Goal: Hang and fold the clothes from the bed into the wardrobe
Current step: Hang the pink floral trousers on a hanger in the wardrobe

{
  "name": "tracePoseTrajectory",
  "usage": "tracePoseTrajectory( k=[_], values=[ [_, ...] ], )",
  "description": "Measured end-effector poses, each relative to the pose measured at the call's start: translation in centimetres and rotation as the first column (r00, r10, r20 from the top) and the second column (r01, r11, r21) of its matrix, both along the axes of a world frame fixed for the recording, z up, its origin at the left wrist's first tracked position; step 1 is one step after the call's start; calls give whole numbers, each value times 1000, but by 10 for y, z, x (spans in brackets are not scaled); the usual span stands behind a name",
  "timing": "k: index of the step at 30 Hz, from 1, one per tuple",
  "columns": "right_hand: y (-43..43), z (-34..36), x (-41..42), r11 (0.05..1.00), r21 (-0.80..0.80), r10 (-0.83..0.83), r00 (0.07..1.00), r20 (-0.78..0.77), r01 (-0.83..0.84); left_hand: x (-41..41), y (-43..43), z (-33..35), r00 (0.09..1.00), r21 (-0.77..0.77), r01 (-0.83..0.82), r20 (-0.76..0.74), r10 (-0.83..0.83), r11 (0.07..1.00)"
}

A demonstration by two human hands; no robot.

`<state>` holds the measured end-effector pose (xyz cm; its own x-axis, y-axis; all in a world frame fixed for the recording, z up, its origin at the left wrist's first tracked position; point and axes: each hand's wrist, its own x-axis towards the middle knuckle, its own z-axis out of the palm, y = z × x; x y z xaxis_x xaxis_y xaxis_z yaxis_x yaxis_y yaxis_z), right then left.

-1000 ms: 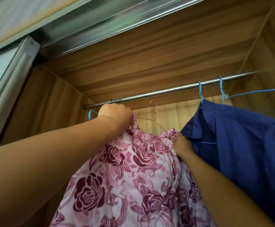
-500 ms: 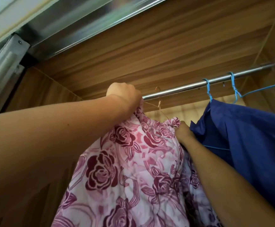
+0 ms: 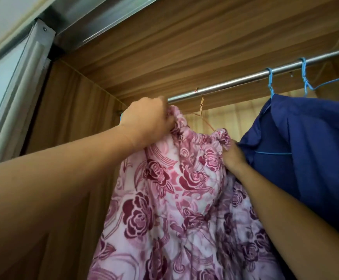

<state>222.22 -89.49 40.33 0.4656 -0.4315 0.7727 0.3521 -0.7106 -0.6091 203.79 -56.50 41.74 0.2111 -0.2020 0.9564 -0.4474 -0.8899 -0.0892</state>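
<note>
Both hands are up under the rail. The left hand (image 3: pixel 146 123) is clenched around the left end of a gathered, frilly edge on the floral garment (image 3: pixel 176 195), its knuckles just beneath the metal rail (image 3: pixel 243 78). The right hand (image 3: pixel 233 155) sits lower and to the right, its fingers tucked into the other end of that frill and gripping it, though most of the fingers are hidden by the cloth.

Between the 2 hands the pink fabric with dark red roses is bunched along the top and hangs straight down inside the wardrobe (image 3: pixel 184 47), filling the lower middle of the view. A thin orange wire hanger (image 3: pixel 202 107) rises out of the gathered edge. Its twisted neck is just below the rail and the tip of its hook shows over the top of the bar, so the garment is at the rail, with both hands on it.

Just right of the right hand, touching its wrist side, a dark blue garment (image 3: pixel 306 158) hangs from the same rail on 1 of 2 blue hangers (image 3: pixel 270 83). The other blue hook sits a little farther right.

Above and to the left run the wardrobe's wooden top panel, its side wall and the shiny metal door track (image 3: pixel 96 19).
</note>
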Motion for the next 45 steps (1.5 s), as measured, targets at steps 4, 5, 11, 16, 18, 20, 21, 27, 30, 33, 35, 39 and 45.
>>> tracePoseTrajectory(
  k=[4, 5, 11, 16, 18, 20, 21, 27, 30, 33, 35, 39, 45],
  values=[
    [-11, -51, -3, 988, 35, 146, 989, 36, -147, 6, 17, -46, 855, -268, 479, -73, -513, 836],
    [7, -65, -28, 987, 63, 144, 989, 16, -144, 10, 20, -58, 792, -328, 552, -79, -605, 767],
    [57, -94, -104, 985, 103, 140, 990, 14, -140, 13, 18, -88, 587, -491, 673, -98, -803, 553],
    [91, -125, -145, 957, 148, 254, 967, -1, -251, -7, 4, -125, 520, -484, 680, -210, -828, 551],
    [102, -143, -164, 957, 150, 254, 967, -11, -250, -10, -2, -146, 506, -490, 677, -233, -831, 549],
    [116, -159, -190, 962, 152, 234, 972, -30, -227, -11, -9, -167, 481, -505, 672, -258, -838, 541],
    [119, -168, -198, 965, 148, 224, 973, -54, -214, -12, -13, -177, 457, -515, 675, -272, -847, 529],
    [132, -237, -223, 972, 80, 237, 923, -304, -223, -2, -21, -241, 390, -514, 696, -317, -865, 502],
    [141, -271, -237, 981, -19, 163, 873, -459, -193, 2, -10, -275, 394, -520, 652, -389, -832, 552],
    [153, -302, -258, 985, -138, -1, 806, -591, -100, 3, 9, -309, 447, -483, 602, -457, -769, 636],
    [159, -318, -276, 980, -189, -82, 739, -669, -62, 6, 25, -333, 481, -434, 593, -485, -730, 678],
    [181, -349, -315, 966, -250, -165, 606, -778, -59, -6, 60, -395, 439, -406, 583, -571, -693, 704],
    [211, -402, -350, 947, -310, -236, 471, -850, -85, -15, 89, -498, 308, -237, 504, -849, -429, 831]
  ],
)
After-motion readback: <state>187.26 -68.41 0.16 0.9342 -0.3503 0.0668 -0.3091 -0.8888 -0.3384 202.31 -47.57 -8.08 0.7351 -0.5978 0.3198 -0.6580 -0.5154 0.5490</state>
